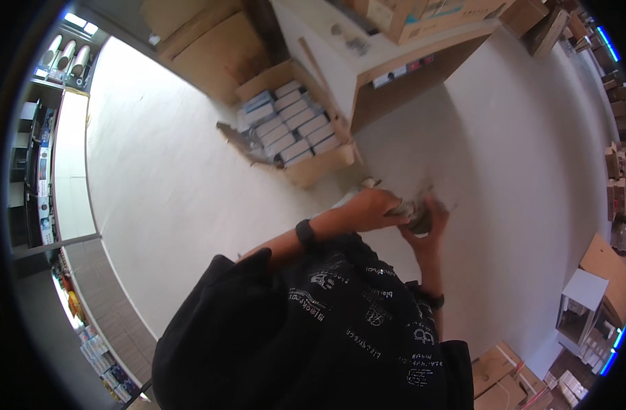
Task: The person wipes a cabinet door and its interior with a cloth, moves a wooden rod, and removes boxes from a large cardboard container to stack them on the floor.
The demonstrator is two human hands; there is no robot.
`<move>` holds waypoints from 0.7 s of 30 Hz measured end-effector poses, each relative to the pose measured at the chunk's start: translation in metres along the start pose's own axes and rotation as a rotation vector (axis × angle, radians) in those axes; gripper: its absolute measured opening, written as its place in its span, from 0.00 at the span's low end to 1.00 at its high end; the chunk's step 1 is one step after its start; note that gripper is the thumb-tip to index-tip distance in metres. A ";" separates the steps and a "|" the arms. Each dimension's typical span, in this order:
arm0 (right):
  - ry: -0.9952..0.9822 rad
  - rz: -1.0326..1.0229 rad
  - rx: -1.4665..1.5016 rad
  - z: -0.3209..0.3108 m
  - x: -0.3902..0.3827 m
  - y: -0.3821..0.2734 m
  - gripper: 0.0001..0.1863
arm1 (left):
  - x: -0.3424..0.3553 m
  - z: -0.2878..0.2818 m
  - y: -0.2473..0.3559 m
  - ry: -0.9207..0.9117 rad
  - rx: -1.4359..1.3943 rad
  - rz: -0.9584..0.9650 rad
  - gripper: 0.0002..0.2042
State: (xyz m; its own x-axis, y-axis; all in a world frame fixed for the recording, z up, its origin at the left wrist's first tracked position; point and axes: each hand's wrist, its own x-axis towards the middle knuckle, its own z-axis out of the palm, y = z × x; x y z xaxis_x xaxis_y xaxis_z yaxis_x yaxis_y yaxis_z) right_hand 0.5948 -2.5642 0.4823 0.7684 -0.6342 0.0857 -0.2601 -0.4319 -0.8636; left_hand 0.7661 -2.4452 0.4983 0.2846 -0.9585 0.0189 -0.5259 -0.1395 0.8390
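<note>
In front of my chest my two hands come close together over the pale floor. My left hand (376,208) is closed, with a dark band on its wrist, and grips one side of a blurred grey-green bundle (417,217). My right hand (432,225) curls round the other side of it, thumb and fingers bent. The bundle looks crumpled or rolled, but motion blur hides its exact kind. Something whitish (369,183) sticks out just beyond my left hand. Ahead and to the left stands an open cardboard box (320,167), holding several small white-and-dark boxes (296,116) in rows.
Right behind the open box is a white table or counter (326,75), with a large carton (443,17) on top. Brown cardboard (217,51) leans at its left. Shelves of goods (46,164) line the far left. Cartons (620,184) and a grey cabinet (583,294) stand at the right.
</note>
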 end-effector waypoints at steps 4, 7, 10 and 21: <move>-0.113 -0.018 -0.078 -0.014 0.090 0.025 0.29 | 0.082 -0.020 -0.006 0.065 -0.026 0.058 0.20; -0.169 -0.008 0.055 -0.031 0.154 0.020 0.31 | 0.131 -0.034 -0.021 0.202 -0.129 0.020 0.19; -0.151 0.007 0.232 -0.044 0.205 0.023 0.34 | 0.169 -0.052 -0.028 0.370 -0.039 -0.091 0.19; -0.596 -0.395 -0.132 -0.052 0.357 0.057 0.43 | 0.227 -0.049 -0.041 0.920 0.041 -0.399 0.10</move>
State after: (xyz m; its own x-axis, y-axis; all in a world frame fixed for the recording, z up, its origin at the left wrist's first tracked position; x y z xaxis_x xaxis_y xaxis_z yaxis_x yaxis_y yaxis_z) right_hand 0.8241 -2.8488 0.4890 0.9978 0.0263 0.0610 0.0633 -0.6544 -0.7535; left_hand 0.8916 -2.6451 0.4945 0.9459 -0.2773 0.1683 -0.2796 -0.4338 0.8565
